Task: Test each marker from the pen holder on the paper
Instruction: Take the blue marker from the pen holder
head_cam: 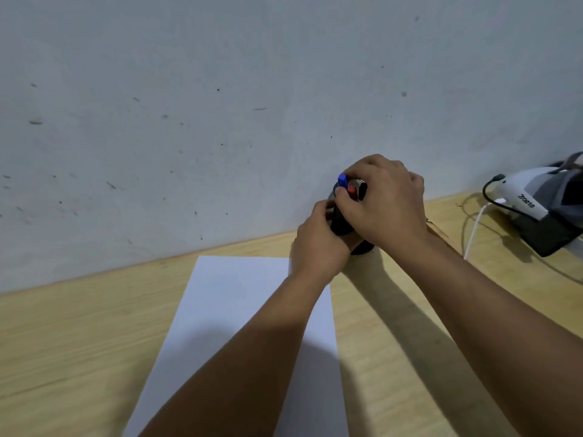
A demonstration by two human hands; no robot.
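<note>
While no mark shows on the paper (239,310), judged barely begun: no marker tested as yet, every one left to try. Pen holder (342,223), dark mesh, standing on the table (63,335) near the wall, just beyond the sheet's far right corner, tipped toward the left. Left hand (318,244) wrapped round the holder's lower body, fingers (321,207) curled against it, steadying. Right hand (385,203) cupped over the rim, fingertips (342,192) closed about the marker tops, blue cap (342,180) and red cap (351,189) peeping out; which marker pinched, if any, cannot tell. White device with cables (523,200) well apart at right.
</note>
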